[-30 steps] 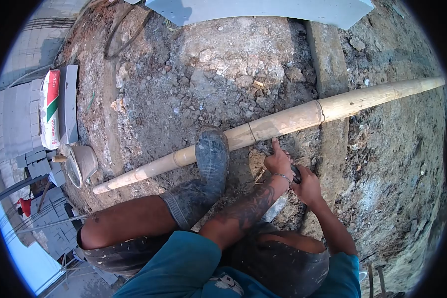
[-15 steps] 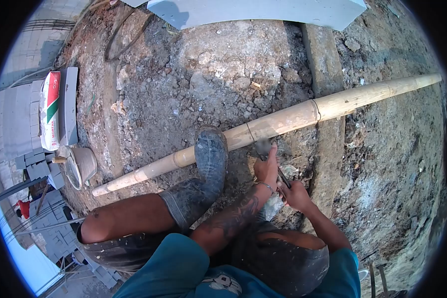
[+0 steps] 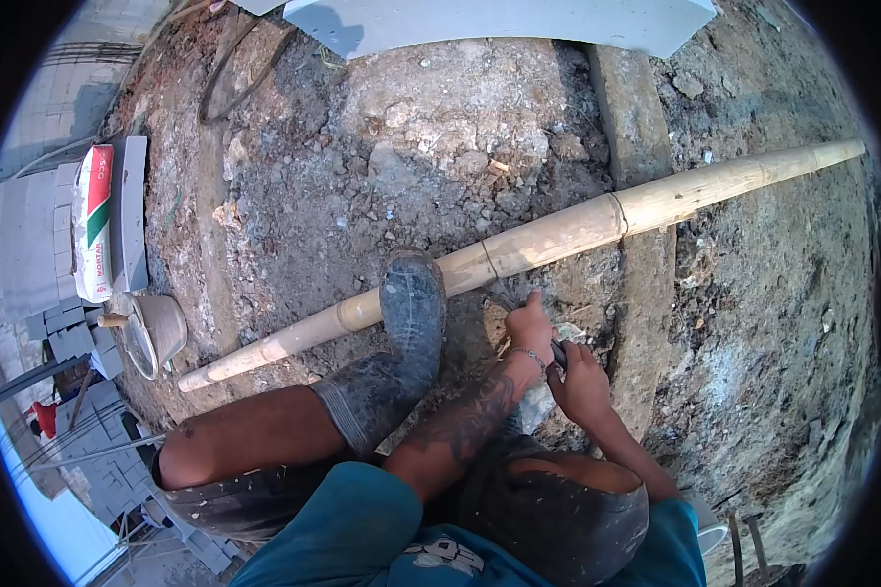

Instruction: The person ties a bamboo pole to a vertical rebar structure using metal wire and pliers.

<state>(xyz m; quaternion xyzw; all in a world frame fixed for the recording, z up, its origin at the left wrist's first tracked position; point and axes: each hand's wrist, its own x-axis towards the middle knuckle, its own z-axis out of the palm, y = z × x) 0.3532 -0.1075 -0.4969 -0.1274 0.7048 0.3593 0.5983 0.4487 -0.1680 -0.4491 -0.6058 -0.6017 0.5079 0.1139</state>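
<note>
A long bamboo pole (image 3: 568,230) lies slantwise over the dirt, with dark wire loops round it. Just below the pole, beside one loop, my left hand (image 3: 529,328) is closed round a dark metal tool (image 3: 559,354), whose narrow front end points at the pole's lower edge. Whether that end touches the pole or wire is unclear. Behind it, my right hand (image 3: 581,386) grips the tool's rear part. My boot (image 3: 413,303) rests across the pole, left of my hands.
Pale blocks (image 3: 499,22) stand at the top edge. A mortar bag (image 3: 95,225) leans on grey blocks at the left, above a bucket (image 3: 162,328). A concrete beam (image 3: 636,117) runs under the pole. Rough soil and stones surround it.
My left hand has turned, and the tool's front end has moved slightly left, closer to the wire loop. My right hand has shifted slightly and now wraps the rear of the tool more closely.
</note>
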